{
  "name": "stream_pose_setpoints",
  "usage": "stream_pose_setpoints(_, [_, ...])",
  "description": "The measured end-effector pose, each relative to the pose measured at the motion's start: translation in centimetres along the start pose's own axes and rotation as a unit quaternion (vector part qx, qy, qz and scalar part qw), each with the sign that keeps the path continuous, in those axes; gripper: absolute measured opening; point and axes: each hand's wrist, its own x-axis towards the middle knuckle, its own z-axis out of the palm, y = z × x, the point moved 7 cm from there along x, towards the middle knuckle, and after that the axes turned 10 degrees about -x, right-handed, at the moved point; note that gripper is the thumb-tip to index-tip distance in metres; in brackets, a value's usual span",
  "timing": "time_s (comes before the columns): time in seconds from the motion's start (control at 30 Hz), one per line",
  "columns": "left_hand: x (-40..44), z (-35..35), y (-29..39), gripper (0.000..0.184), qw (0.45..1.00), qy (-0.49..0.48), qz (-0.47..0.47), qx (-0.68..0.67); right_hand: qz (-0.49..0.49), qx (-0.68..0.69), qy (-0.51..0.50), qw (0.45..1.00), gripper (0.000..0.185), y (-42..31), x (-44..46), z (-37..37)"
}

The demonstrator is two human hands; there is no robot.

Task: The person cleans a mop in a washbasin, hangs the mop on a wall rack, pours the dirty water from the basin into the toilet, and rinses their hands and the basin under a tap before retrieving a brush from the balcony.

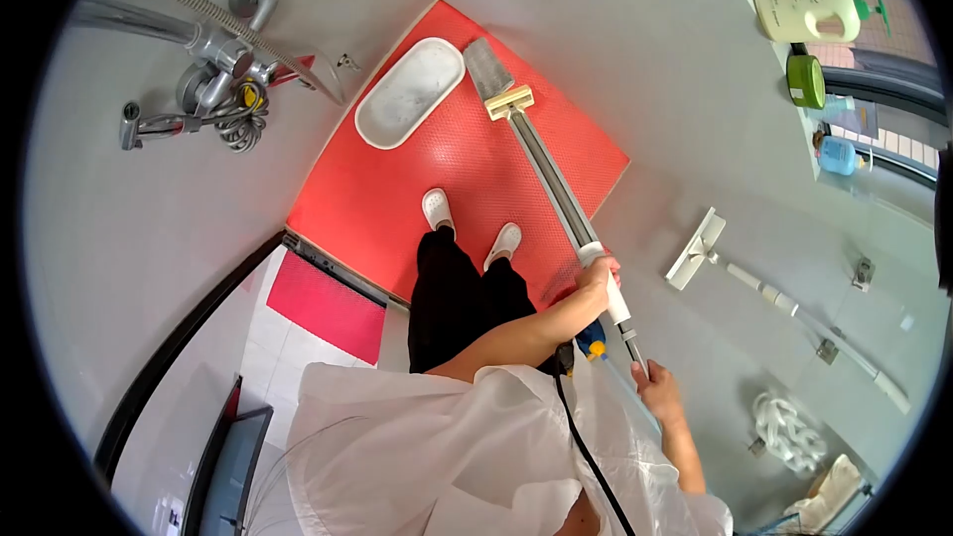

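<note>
- The left hand [599, 276] is wrapped around the white sleeve of a long grey-and-white mop [553, 179] with a cream plastic head.
- The right hand [659, 392] is curled around the mop's thinner rod, nearer the body.
- The flat grey pad [486, 67] is over the red textured mat [372, 208], beside a white oval tub [410, 92].

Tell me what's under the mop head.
Red mat shows beside the mop head. The spot directly beneath is covered, and whether the head touches the mat, I can't tell.
</note>
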Motion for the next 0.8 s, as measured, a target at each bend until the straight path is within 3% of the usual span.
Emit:
stream_pose_setpoints(0.07, [-0.2, 0.1, 0.2, 0.013, 1.000, -0.002, -0.007, -0.004, 0.020, 0.133, -0.045, 0.990, 0.038, 0.6, 0.3, 1.1])
stream_pose_setpoints(0.2, [-1.6, 0.8, -1.2, 0.016, 0.998, -0.029, -0.048, -0.022, 0.052, 0.173, -0.060, 0.982, 0.037, 1.2, -1.7, -0.8])
stream_pose_setpoints(0.27, [-3.6, 0.7, -1.8, 0.018, 0.999, -0.038, -0.012, -0.004, 0.112, 0.253, -0.138, 0.951, 0.037, 1.1, -3.2, -1.5])
stream_pose_setpoints(0.33, [-4.4, 0.4, -1.9, 0.017, 0.998, -0.057, -0.005, 0.030, 0.119, 0.281, -0.162, 0.938, 0.036, 1.0, -3.6, -1.6])
stream_pose_setpoints(0.4, [-3.6, -0.1, -0.8, 0.018, 0.996, -0.027, 0.057, 0.067, 0.111, 0.335, -0.219, 0.909, 0.036, 0.6, -2.8, -0.1])
stream_pose_setpoints(0.53, [-0.7, -2.4, 2.1, 0.021, 0.992, 0.004, 0.123, 0.036, 0.061, 0.325, -0.220, 0.918, 0.033, -1.4, -0.4, 3.0])
stream_pose_setpoints(0.63, [1.5, -4.2, 2.4, 0.018, 0.995, 0.033, 0.093, 0.012, 0.006, 0.186, -0.135, 0.973, 0.037, -0.7, 1.8, 4.0])
stream_pose_setpoints(0.67, [2.9, -4.9, 2.2, 0.018, 0.995, 0.037, 0.094, 0.009, 0.004, 0.184, -0.140, 0.973, 0.037, -0.3, 2.6, 4.7])
stream_pose_setpoints(0.73, [6.2, -5.8, 1.6, 0.013, 0.994, 0.043, 0.090, -0.052, -0.126, 0.042, -0.032, 0.991, 0.041, -0.3, 4.6, 4.6])
stream_pose_setpoints(0.8, [7.4, -6.3, 1.2, 0.009, 0.992, 0.057, 0.086, -0.073, -0.137, 0.009, -0.029, 0.990, 0.042, 0.8, 6.3, 5.3])
